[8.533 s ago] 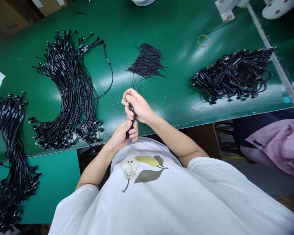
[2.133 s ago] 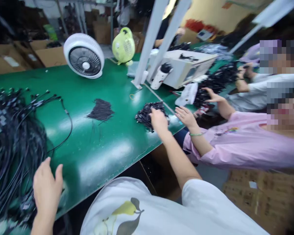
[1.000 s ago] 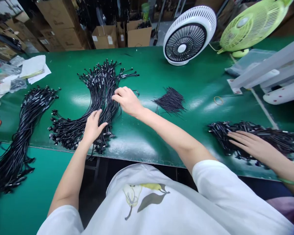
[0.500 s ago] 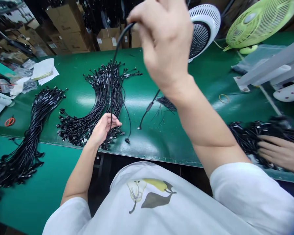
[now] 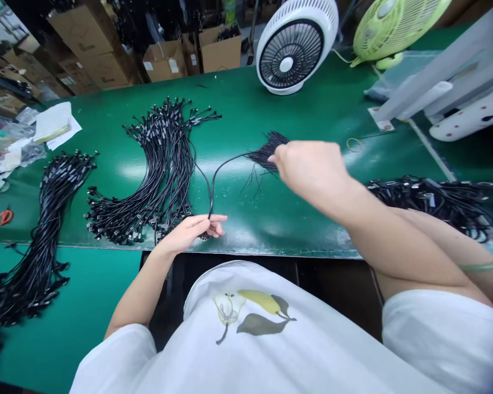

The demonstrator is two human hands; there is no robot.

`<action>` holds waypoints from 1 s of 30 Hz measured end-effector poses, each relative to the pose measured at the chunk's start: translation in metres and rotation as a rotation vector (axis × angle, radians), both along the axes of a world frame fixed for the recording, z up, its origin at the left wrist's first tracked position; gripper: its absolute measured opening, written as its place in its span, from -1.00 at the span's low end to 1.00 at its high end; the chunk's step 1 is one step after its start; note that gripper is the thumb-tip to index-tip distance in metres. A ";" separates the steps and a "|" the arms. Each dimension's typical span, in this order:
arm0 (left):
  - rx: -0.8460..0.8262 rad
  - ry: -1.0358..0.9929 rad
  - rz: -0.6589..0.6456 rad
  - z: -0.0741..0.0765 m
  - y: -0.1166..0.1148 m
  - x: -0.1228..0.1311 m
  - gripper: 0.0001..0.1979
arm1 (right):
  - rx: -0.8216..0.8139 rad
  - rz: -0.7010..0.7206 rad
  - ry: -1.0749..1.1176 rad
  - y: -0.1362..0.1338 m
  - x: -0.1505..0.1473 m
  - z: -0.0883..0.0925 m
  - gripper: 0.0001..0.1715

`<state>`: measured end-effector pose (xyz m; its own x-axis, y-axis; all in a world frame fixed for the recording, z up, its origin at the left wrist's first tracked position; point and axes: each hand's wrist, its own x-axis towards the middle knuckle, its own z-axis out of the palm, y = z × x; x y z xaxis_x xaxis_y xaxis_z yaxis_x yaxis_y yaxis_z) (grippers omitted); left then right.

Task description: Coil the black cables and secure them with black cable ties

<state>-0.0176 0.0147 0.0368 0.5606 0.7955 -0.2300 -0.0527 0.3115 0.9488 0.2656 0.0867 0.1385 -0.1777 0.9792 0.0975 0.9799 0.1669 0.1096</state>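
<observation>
Near the table's front edge, my left hand (image 5: 195, 231) pinches a black cable (image 5: 214, 183) between thumb and fingers. The cable curves up and right toward a small bunch of thin black ties (image 5: 267, 150). Over the right end of that bunch is my right hand (image 5: 308, 164), its fingers closed; what they hold, if anything, is hidden behind the hand. A large bundle of black cables with connectors (image 5: 164, 158) lies just left of and behind my left hand.
Another cable bundle (image 5: 51, 219) lies at the left, near an orange loop (image 5: 4, 217). A white fan (image 5: 290, 54) and a green fan (image 5: 388, 30) stand behind. At right are more cables (image 5: 435, 202) and another person's forearm (image 5: 472, 246), partly behind mine.
My right hand has come down from high above the table to the thin ties. My left hand has shifted right with the cable. The other person's hand is now hidden.
</observation>
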 end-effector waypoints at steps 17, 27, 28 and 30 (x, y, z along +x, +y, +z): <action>0.359 0.633 -0.118 -0.014 -0.008 -0.006 -0.77 | 0.204 -0.172 0.225 -0.008 0.066 -0.045 -0.56; -0.154 -0.604 0.706 0.034 -0.003 -0.017 -0.80 | -0.104 0.211 0.376 -0.013 0.061 -0.140 -0.63; -0.164 -0.641 0.828 0.034 0.005 -0.020 -0.79 | -0.170 0.260 0.390 -0.021 0.055 -0.153 -0.62; -0.152 -0.587 0.978 0.031 0.018 -0.024 -0.73 | -0.281 0.316 0.394 -0.040 0.044 -0.173 -0.58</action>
